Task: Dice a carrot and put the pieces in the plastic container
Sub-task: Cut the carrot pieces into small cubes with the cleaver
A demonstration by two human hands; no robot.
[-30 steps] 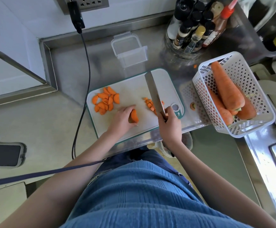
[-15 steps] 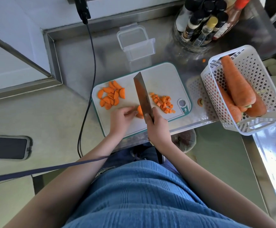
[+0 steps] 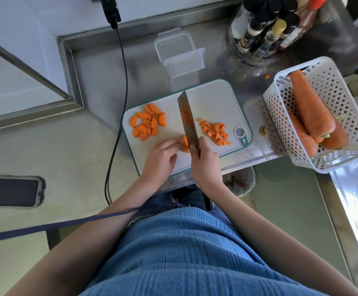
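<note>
Since a second ago the knife (image 3: 188,122), gripped in the right hand (image 3: 204,165), has swung from the diced pile (image 3: 215,131) at 3 o'clock onto the carrot chunk (image 3: 185,144) pinched by the left hand (image 3: 162,155), so dicing resumes.

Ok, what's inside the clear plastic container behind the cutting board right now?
The plastic container looks empty; no carrot pieces show through its clear walls. The diced carrot sits on the cutting board.

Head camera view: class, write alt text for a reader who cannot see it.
A person's right hand holds a cleaver against a carrot piece steadied by the left hand on a cutting board, between slices and dice.
</note>
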